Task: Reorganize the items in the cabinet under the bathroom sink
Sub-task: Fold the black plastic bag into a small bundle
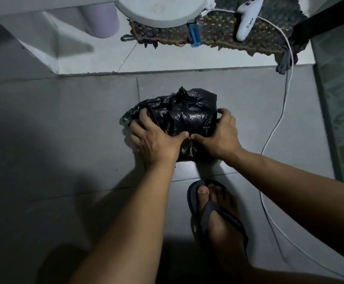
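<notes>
Both hands clamp black bag (187, 117) on floor (64, 130): left hand (156, 140) at 9 o'clock end, right hand (220, 136) at 3; long axis 9–3, thumbs nearly touching.

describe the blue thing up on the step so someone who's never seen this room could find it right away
Look to the raised tiled step beyond the black plastic bag, where a woven mat lies. On the mat's near-left part, just below the round grey base, lies a small blue lighter. It is the only bright blue thing; its neighbour, the handheld device, is white and corded.

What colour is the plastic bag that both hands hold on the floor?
Black and glossy; the plastic bag shows best in the head view.
</notes>
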